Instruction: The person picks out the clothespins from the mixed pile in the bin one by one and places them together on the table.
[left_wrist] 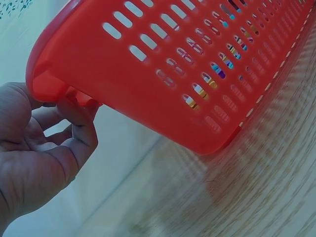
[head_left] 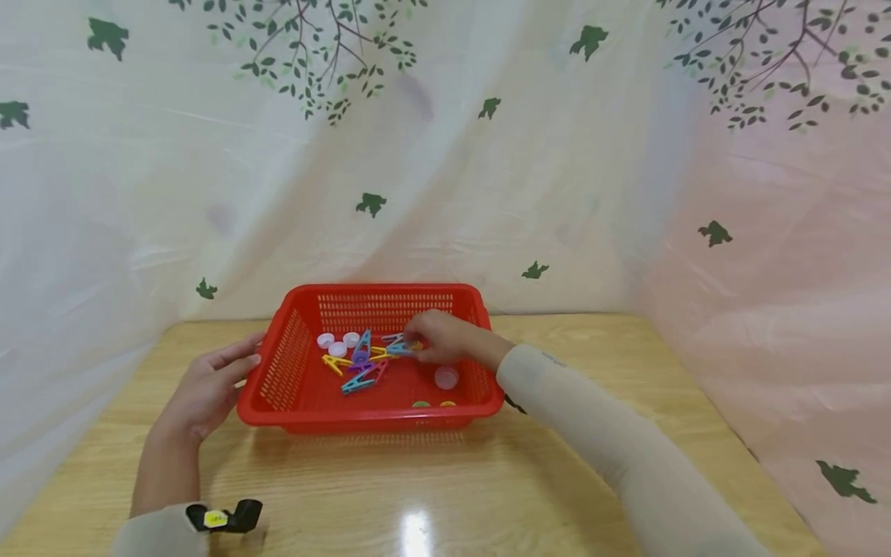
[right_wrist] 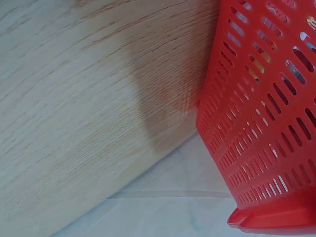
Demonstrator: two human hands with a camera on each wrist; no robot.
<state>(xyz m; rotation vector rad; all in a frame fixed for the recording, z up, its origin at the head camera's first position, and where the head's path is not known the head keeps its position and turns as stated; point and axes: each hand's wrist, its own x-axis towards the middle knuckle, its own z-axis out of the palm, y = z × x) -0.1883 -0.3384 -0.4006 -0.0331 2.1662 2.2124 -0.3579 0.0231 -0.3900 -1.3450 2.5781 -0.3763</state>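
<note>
A red plastic basket (head_left: pixel 369 416) with slotted walls stands on the wooden table. My left hand (head_left: pixel 209 387) grips its left rim; in the left wrist view the fingers of the left hand (left_wrist: pixel 54 143) curl at the rim. Reaching over the basket's right side, my right hand (head_left: pixel 445 336) is down inside, fingertips at light blue clothespins (head_left: pixel 398 350). Whether it pinches one I cannot tell. Beside these lie a yellow clothespin (head_left: pixel 334 363), a pink clothespin (head_left: pixel 380 371) and another blue clothespin (head_left: pixel 358 383). The right wrist view shows only the basket's slotted outside (right_wrist: pixel 256 118), no hand.
White bottle caps (head_left: pixel 337 349) lie in the basket's left back, and a clear round cap (head_left: pixel 446 377) at the right. A green cap (head_left: pixel 421 404) and a yellow cap (head_left: pixel 448 404) show near the front wall. Behind the table (head_left: pixel 334 495) hangs a leaf-printed sheet (head_left: pixel 445 193).
</note>
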